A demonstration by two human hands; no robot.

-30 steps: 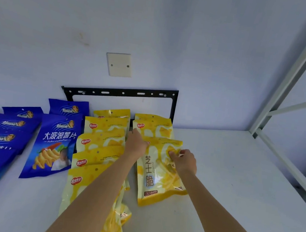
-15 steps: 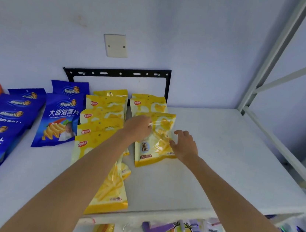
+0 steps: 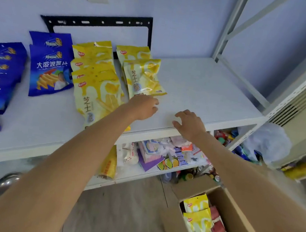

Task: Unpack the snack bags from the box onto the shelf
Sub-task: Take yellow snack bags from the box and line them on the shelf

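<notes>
Hands both empty — my left hand [image 3: 143, 107] and right hand [image 3: 189, 124] hover loose-fingered over the shelf [image 3: 200, 87]. Next yellow bags [image 3: 200, 225] stand upright in the box [image 3: 235, 222] below — nearer my right.

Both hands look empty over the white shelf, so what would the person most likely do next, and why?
Probably reach down into the brown cardboard box for another yellow snack bag. Both the left hand and right hand hold nothing, the last yellow bag already lies on the white shelf, and more bags stand in the box.
</notes>
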